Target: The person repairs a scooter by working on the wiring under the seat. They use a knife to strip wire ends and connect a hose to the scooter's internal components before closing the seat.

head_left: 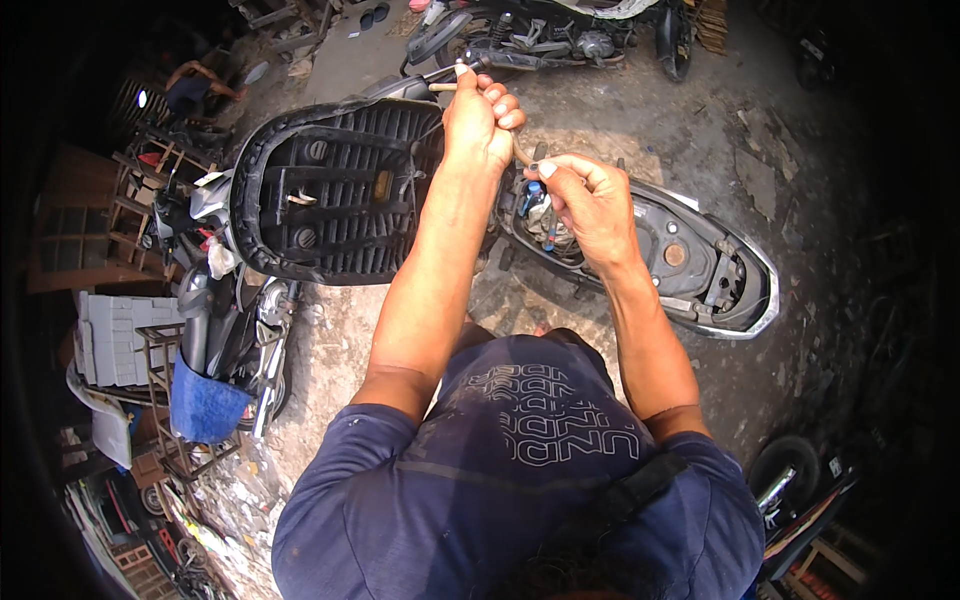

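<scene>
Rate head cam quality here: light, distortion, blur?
Head view: even daylight in the centre, left hand and right hand sharp on the thin hose; strong fisheye bend at the scooter seat; rim falls to black vignette, left-side clutter murky; no glare visible, no obvious motion blur.

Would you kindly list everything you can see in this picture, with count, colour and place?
Scooter: one, grey body, seat compartment open, centre right.
Raised seat: one, black ribbed underside, tipped up, centre left.
Hose: one, tan, thin, between both hands.
Parked motorcycles: one at the top edge, dark; at least one more at left.
Blue cloth: one, hung on the left bike.
Wooden racks: brown, far left.
Concrete floor: grey, stained.
Another person: one, far upper left.
Left hand: grip closed on the hose's upper end.
Right hand: grip closed on the hose, above the compartment.
</scene>
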`<state>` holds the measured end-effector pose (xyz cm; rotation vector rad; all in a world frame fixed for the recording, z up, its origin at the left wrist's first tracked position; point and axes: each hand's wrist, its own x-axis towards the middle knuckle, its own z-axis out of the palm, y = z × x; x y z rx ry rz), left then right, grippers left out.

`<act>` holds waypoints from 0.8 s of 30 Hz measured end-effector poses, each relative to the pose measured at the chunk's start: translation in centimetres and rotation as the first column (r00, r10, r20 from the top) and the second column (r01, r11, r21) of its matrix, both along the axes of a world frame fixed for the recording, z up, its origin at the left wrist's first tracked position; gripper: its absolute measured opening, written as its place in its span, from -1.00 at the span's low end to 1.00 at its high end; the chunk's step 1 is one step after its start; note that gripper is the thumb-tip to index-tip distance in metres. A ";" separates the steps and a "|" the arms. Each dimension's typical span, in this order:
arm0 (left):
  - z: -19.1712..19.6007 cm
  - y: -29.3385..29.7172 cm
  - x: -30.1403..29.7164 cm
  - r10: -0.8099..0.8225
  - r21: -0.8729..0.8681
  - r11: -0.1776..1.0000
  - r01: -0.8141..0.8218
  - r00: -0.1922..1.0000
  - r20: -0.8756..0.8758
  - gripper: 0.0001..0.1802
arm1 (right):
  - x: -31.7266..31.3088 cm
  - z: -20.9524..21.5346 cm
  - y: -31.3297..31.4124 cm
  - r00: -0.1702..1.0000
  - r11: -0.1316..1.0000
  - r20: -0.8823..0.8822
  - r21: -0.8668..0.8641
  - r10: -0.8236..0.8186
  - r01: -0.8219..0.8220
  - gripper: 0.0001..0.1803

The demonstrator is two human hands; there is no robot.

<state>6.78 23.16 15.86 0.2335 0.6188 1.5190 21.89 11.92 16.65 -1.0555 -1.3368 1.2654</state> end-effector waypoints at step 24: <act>0.5 -0.4 -0.1 0.018 0.080 0.997 -0.017 1.000 -0.023 -0.54 | -1.6 -0.5 -0.5 0.981 0.968 -0.003 0.161 -0.195 0.193 -0.86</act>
